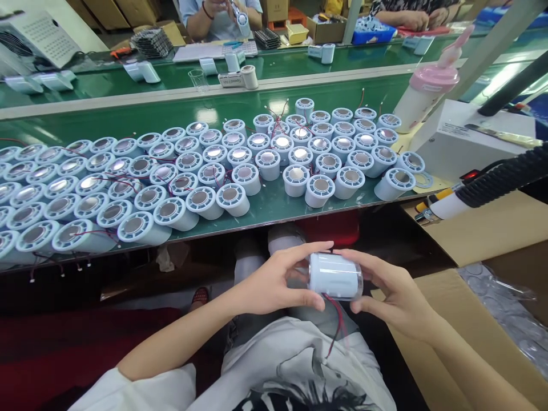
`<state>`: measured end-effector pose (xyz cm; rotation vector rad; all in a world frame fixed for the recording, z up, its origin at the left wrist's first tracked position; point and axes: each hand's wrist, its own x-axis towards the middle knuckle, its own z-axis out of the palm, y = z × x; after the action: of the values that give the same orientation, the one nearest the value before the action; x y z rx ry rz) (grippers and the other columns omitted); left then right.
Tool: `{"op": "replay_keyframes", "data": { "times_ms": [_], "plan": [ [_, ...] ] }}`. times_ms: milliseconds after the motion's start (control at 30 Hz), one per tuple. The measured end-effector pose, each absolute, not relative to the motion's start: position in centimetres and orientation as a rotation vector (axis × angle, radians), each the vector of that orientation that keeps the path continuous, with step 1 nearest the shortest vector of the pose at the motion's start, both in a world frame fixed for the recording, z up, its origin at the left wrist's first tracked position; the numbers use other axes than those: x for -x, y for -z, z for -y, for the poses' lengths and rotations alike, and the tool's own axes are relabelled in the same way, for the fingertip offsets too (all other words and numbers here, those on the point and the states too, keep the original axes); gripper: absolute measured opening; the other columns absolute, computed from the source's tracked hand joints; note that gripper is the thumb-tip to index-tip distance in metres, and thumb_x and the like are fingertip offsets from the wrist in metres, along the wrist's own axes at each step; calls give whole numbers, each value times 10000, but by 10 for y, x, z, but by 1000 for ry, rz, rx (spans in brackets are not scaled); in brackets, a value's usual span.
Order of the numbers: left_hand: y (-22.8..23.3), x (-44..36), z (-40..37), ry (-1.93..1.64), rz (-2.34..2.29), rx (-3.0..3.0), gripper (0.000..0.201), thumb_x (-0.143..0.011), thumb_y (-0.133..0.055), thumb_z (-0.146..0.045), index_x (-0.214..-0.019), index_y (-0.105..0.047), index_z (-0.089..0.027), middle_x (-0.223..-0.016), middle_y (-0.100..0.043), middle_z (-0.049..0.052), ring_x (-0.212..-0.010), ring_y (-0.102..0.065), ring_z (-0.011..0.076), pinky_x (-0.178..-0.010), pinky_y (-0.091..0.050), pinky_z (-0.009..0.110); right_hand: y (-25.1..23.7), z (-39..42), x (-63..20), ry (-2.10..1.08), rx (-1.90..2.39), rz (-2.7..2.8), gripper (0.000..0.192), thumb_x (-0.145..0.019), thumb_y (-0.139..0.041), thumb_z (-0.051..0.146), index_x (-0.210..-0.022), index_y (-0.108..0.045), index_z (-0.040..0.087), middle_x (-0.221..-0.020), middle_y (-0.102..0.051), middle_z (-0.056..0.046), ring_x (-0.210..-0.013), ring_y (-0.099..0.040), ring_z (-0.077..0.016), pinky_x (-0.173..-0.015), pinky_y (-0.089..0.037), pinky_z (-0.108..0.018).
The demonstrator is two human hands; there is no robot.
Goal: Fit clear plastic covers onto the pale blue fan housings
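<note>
Over my lap I hold a pale blue cylinder part point(334, 275) sideways, between both hands. My left hand point(278, 282) grips its left end, thumb under and fingers over. My right hand point(391, 294) cups its right end, where a clear cap seems to sit. A red and black wire point(338, 325) hangs from the part toward my shirt. On the green bench top point(274, 208) in front of me stand several rows of like cylinders point(233, 200) with shiny metal discs facing up.
A pink-capped bottle point(426, 94) and a white machine point(466, 140) stand at the right. A black hose with a yellow tool point(479, 194) crosses there. Open cardboard boxes point(483, 319) lie at my right. Across the bench another person's hands point(222, 8) work.
</note>
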<state>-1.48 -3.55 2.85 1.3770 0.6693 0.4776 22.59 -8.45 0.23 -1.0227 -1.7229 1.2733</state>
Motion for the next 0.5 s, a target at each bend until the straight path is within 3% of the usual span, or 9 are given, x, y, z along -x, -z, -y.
{"op": "replay_keyframes", "data": {
  "times_ms": [100, 333, 433, 500],
  "plan": [
    [-32, 17, 35, -496, -618, -1390, 729, -696, -798, -231, -1356, -494, -290, -1405, -493, 92, -1255, -508, 273, -1015, -469, 387, -6, 87, -224, -1653, 990, 1387, 516, -859, -683, 292, -1338, -494, 328, -1245, -626, -67, -1066, -642, -244, -867, -572, -366],
    [-14, 14, 37, -418, -576, -1154, 793, -748, -751, -224, -1436, -369, -322, -1441, -467, 82, -1253, -518, 242, -1032, -436, 381, -3, 89, -217, -1560, 1152, 1423, 457, -796, -730, 233, -1234, -630, 315, -1077, -697, -25, -804, -689, -197, -805, -580, -356],
    [-8, 13, 34, -328, -618, -1090, 790, -775, -717, -336, -1454, -315, -335, -1365, -544, 80, -1144, -593, 235, -914, -501, 351, 3, 87, -210, -1651, 1149, 1387, 527, -809, -712, 325, -1315, -566, 297, -995, -716, -23, -769, -677, -190, -795, -565, -357],
    [-14, 17, 20, -228, -713, -1170, 734, -761, -688, -461, -1412, -389, -304, -1288, -599, 92, -1041, -634, 260, -784, -536, 339, 10, 81, -219, -1607, 1183, 1449, 569, -777, -721, 449, -1302, -581, 281, -1038, -711, -32, -827, -678, -202, -793, -559, -345]
  ]
}}
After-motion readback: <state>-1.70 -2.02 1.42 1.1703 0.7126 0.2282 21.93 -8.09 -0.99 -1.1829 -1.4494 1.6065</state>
